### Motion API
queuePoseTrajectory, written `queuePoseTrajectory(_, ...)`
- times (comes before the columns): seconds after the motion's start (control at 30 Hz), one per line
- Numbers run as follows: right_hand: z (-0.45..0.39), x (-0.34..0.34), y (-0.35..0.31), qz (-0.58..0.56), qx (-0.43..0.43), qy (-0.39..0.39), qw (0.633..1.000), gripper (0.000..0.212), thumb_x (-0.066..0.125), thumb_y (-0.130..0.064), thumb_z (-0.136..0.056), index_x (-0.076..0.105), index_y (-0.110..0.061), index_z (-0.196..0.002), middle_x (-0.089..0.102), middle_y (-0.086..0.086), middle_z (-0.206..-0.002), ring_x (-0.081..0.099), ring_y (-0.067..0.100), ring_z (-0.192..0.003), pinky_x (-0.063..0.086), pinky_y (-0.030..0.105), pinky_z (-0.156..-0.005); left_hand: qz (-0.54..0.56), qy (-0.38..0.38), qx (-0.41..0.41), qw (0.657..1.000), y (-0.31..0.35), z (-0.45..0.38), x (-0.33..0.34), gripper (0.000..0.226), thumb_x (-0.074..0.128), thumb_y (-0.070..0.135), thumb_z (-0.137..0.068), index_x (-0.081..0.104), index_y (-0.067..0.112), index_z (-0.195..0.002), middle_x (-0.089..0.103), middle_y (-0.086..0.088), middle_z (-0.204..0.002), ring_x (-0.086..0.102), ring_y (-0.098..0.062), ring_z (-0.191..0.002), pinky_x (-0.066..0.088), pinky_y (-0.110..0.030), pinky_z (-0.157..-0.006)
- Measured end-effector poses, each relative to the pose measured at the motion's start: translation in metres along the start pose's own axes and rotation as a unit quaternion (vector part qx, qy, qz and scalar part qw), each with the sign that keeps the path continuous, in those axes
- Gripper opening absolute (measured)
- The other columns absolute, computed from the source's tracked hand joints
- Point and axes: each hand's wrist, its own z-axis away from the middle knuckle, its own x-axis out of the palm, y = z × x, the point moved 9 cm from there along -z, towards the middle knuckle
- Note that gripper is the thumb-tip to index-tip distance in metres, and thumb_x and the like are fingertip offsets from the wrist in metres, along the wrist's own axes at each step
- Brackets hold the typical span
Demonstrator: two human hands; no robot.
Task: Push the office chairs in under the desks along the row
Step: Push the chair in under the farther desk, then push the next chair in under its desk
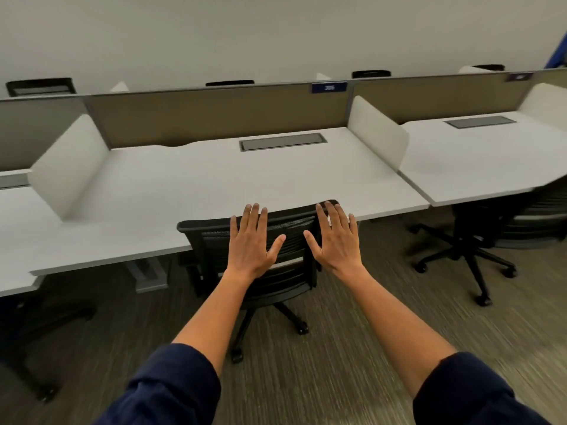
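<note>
The left hand (253,240) and right hand (336,237) are pressing flat, fingers spread and gripping nothing, on the mesh chair (211,240), which is sitting partly under the middle desk (214,179). The right-hand chair (466,240) is standing out, apparently awaiting pushing.

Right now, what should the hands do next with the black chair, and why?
Probably push forward a bit more: both open hands, left hand and right hand, lie flat on the chair backrest, and its wheels still sit outside the desk edge.
</note>
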Motion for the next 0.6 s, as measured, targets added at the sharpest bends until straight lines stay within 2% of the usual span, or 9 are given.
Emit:
queuePoseTrajectory(0.2,0.064,-0.037,0.052,0.026,0.071,0.007,0.997,0.080,0.023,-0.068,-0.097,0.014,-0.020,-0.161,0.011,0.009,-0.169,0.010,0.030,-0.156,0.010,0.056,-0.124,0.020,-0.014,0.076,0.997,0.072,0.019,0.005,0.091,0.011,0.072,-0.091,0.003,0.014,-0.160,-0.005,-0.009,-0.169,-0.013,-0.023,-0.155,-0.003,-0.054,-0.125)
queuePoseTrajectory(0.3,0.114,-0.067,0.104,0.051,0.132,0.023,0.990,0.083,0.016,-0.071,-0.095,0.013,-0.021,-0.161,0.009,0.010,-0.169,0.008,0.031,-0.156,0.009,0.057,-0.125,0.040,-0.025,0.139,0.989,0.141,0.031,0.009,0.093,0.008,0.074,-0.089,0.005,0.014,-0.160,-0.005,-0.009,-0.169,-0.012,-0.024,-0.155,-0.005,-0.054,-0.125)
queuePoseTrajectory(0.43,0.166,-0.101,0.162,0.076,0.185,0.034,0.979,0.083,0.016,-0.070,-0.094,0.012,-0.021,-0.161,0.007,0.009,-0.170,0.007,0.031,-0.156,0.009,0.057,-0.125,0.059,-0.030,0.200,0.978,0.224,0.043,0.015,0.089,0.018,0.071,-0.093,0.008,0.014,-0.160,-0.003,-0.009,-0.169,-0.011,-0.025,-0.155,-0.003,-0.055,-0.124)
queuePoseTrajectory(0.47,0.165,-0.104,0.161,0.078,0.186,0.038,0.979,0.084,0.015,-0.071,-0.094,0.012,-0.021,-0.161,0.007,0.009,-0.170,0.007,0.031,-0.156,0.009,0.057,-0.125,0.057,-0.031,0.201,0.977,0.225,0.043,0.016,0.089,0.017,0.071,-0.093,0.009,0.014,-0.160,-0.002,-0.009,-0.169,-0.010,-0.025,-0.156,-0.003,-0.055,-0.124)
queuePoseTrajectory(0.6,0.220,-0.135,0.224,0.090,0.246,0.054,0.964,0.084,0.015,-0.071,-0.093,0.015,-0.021,-0.161,0.009,0.009,-0.170,0.008,0.031,-0.156,0.009,0.058,-0.125,0.079,-0.046,0.264,0.960,0.317,0.060,0.025,0.091,0.013,0.073,-0.090,0.007,0.016,-0.160,-0.003,-0.008,-0.169,-0.011,-0.024,-0.155,-0.002,-0.055,-0.125)
